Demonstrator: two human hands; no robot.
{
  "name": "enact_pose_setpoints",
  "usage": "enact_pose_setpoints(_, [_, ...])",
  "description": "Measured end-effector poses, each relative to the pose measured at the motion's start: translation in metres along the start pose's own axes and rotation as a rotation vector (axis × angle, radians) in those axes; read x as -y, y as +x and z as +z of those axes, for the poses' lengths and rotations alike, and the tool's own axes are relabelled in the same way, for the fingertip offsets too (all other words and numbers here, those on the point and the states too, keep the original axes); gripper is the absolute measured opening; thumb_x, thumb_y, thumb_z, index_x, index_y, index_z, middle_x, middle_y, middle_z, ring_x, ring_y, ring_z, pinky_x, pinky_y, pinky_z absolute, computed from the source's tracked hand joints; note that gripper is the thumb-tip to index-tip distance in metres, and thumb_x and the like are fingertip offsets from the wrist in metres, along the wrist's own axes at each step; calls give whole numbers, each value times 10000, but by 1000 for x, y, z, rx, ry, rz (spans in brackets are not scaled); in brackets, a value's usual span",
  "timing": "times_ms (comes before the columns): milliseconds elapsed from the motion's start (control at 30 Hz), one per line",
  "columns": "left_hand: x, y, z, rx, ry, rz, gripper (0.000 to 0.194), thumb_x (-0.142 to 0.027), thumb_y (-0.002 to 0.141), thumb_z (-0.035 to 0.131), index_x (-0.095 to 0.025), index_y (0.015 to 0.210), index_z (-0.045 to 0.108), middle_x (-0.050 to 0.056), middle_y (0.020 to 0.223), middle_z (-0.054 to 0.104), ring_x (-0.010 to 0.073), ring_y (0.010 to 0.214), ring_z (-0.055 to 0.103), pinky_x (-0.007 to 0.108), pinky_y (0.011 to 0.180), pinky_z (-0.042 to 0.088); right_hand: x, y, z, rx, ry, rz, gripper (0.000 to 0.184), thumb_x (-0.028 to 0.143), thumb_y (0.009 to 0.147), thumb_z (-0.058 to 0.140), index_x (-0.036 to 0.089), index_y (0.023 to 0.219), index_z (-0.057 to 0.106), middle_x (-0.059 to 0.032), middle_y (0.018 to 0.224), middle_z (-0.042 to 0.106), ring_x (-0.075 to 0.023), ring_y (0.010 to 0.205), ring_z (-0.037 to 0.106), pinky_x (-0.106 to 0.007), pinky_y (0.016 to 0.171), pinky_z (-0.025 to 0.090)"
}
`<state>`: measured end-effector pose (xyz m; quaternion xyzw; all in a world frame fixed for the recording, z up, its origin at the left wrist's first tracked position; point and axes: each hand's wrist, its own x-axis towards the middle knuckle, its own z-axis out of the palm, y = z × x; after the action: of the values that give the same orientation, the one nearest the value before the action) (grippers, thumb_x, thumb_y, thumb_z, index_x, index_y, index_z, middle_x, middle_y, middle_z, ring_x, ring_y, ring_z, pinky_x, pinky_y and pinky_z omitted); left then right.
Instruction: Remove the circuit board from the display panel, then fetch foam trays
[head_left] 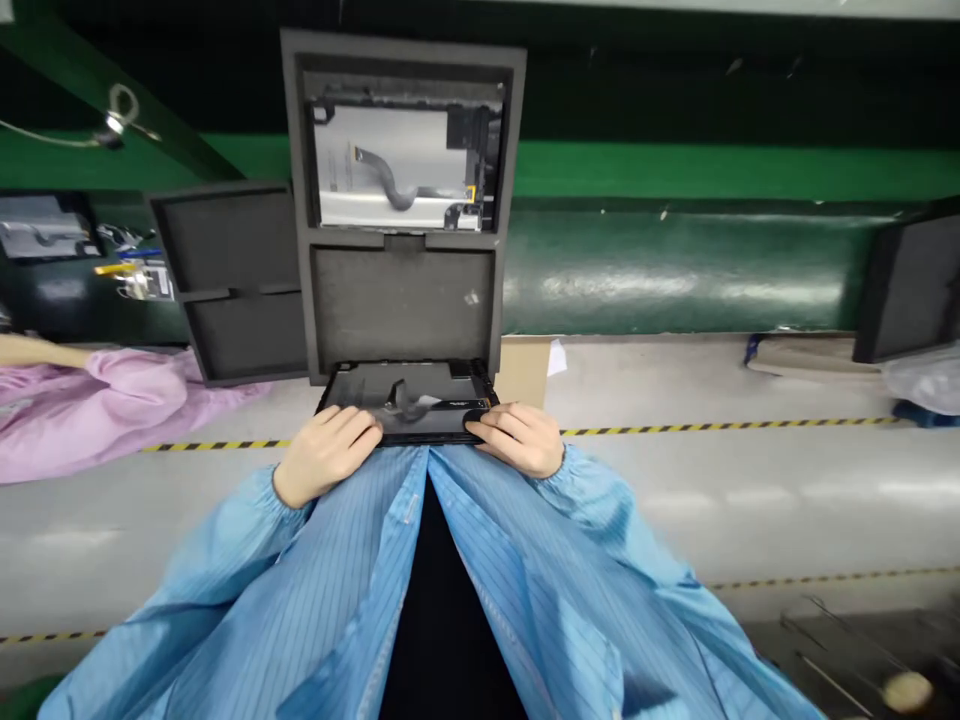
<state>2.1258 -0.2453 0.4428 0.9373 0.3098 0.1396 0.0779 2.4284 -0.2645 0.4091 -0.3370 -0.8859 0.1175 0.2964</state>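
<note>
Pink garment [82,400]: soft, crumpled cloth at the far left, cut off by the frame edge; a bare forearm of another person lay above it, the hand out of view.
Empty foam tray [232,280]: dark grey, matte, two shallow rectangular recesses, its right side hidden behind the taller tray.
Left hand [324,452]: rested on the near left edge of the panel, fingers curled loosely over it; whether they pinched it could not be told.
Foam tray [401,300]: upright-looking grey foam, three compartments; the top one held a silver plate with a grey ribbon cable, the middle one showed bare, speckled foam.
Dark panel [409,400]: flat, glossy, rectangular, in the nearest compartment of the foam tray, between the two hands; its near edge was covered by fingers and its surface detail was blurred.
Right hand [521,437]: lay on the near right corner of the panel, fingers bent down onto it, grip unclear.
Blue sleeves [600,540]: thin striped fabric, gathered cuffs, hiding both wrists.
Conveyor belt [675,270]: green, shiny, smeared with glare.
</note>
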Motion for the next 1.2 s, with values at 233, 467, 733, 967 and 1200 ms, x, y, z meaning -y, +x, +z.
enact_pose_setpoints(233, [-11, -8, 13, -50, 0, -38, 164, -56, 852, 672, -134, 721, 610, 45, 670, 642, 158, 614, 538, 309, 549, 422, 2, -38, 8, -42, 40, 188, 209, 302, 979, 583, 159, 1108, 665, -90, 918, 705, -190, 882, 668, -312, 779, 552])
enact_pose_setpoints(467, [-12, -9, 15, -53, -50, -15, 141, -20, 855, 657, -127, 800, 583, 165, 1156, 725, 275, 1112, 682, 449, 947, 554, -5, -38, 15, 112, 193, 295, 368, 366, 1012, 515, 154, 1304, 586, -108, 1199, 710, -224, 1174, 660, -445, 1120, 462])
enact_pose_setpoints(733, [-5, 2, 5, 46, -247, 31, 165, -6, 920, 525, -124, 808, 550, 223, 1428, 543, 294, 1433, 411, 549, 1227, 321, -12, -20, 12, 274, 304, 277, 319, 249, 1026, 479, 185, 1293, 639, -59, 1276, 674, -181, 1217, 643, -453, 1223, 386])
enact_pose_setpoints(967, [4, 9, 5, 102, -204, 98, 200, -25, 937, 495, -113, 782, 584, 208, 1369, 603, 280, 1372, 502, 508, 1206, 376, -17, -14, 6, 353, 285, 232, 317, 200, 994, 500, 152, 1269, 649, -56, 1332, 643, -191, 1224, 639, -356, 1063, 559])
enact_pose_setpoints(1200, [8, 2, 11, 185, -183, 96, 195, -28, 923, 481, -80, 922, 669, 191, 1202, 707, 270, 1104, 702, 428, 1011, 574, -17, -13, 4, 354, 295, 239, 336, 167, 982, 490, 178, 1281, 642, -49, 1325, 650, -182, 1228, 633, -354, 1071, 551])
